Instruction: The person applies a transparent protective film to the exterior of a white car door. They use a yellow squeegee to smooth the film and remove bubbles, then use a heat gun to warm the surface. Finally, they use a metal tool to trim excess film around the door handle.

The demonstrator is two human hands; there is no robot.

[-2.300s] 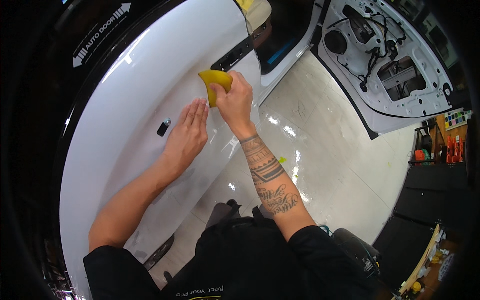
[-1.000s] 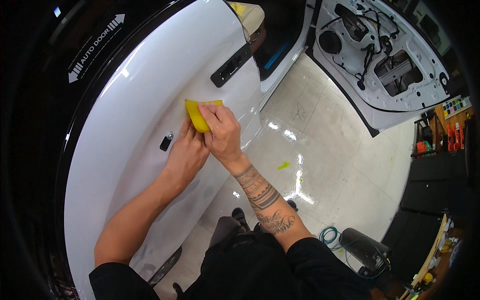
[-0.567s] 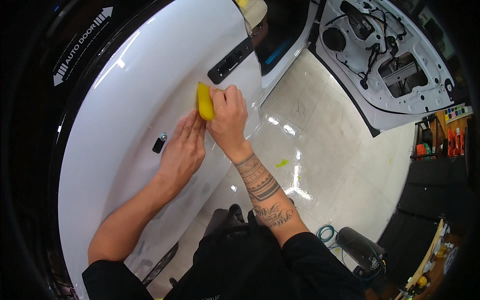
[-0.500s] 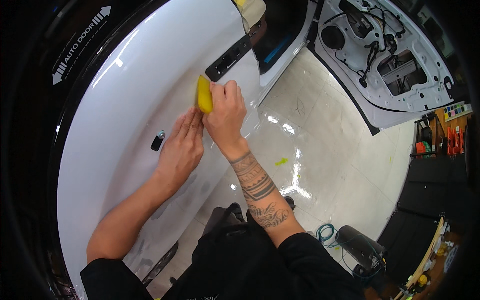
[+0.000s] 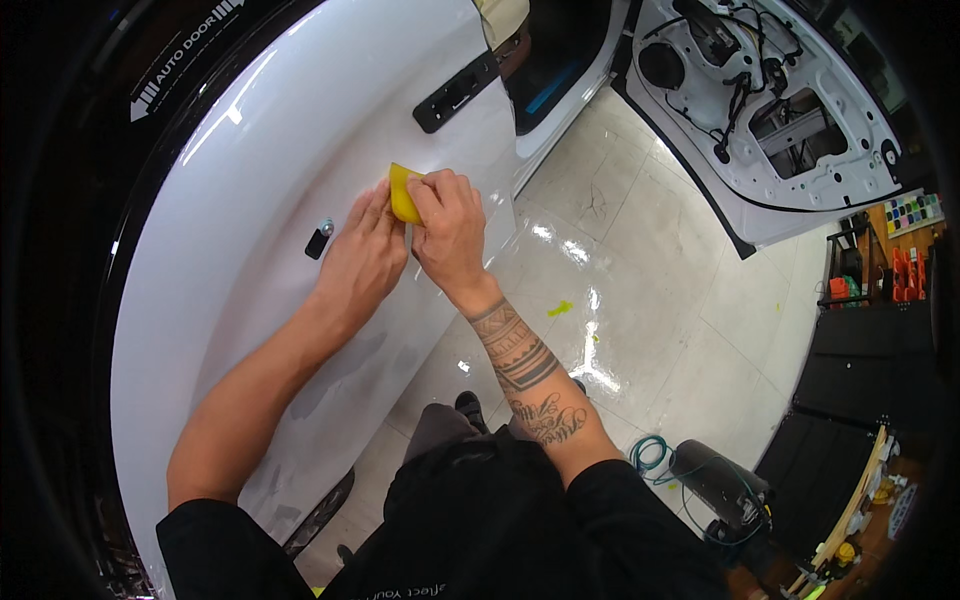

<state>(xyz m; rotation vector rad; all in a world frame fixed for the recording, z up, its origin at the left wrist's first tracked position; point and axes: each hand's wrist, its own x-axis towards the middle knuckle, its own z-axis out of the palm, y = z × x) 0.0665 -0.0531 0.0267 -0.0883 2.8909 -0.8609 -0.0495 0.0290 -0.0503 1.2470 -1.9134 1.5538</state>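
My left hand (image 5: 365,245) lies flat on the white car panel (image 5: 230,230), fingers stretched toward the top of the picture. Just right of those fingertips, my right hand (image 5: 448,230) grips a yellow squeegee card (image 5: 404,190), which is against or just over the panel; exact contact cannot be told. Above the card is a long black recessed handle plate (image 5: 455,92) with holes. Left of my left hand is a small black fitting (image 5: 319,240) with a round silver piece at its top.
Tiled floor (image 5: 660,310) lies to the right. A door with exposed wiring (image 5: 760,120) is at upper right, shelving with orange tools (image 5: 905,275) and black cabinets (image 5: 850,360) at far right. A dark cylinder (image 5: 715,480) with coiled green hose stands low right. Dark glass borders the left.
The yellow card has shifted back and forth between the handle plate and my left fingers; since half a second ago it moved down, away from the plate. The whole view shifted slightly.
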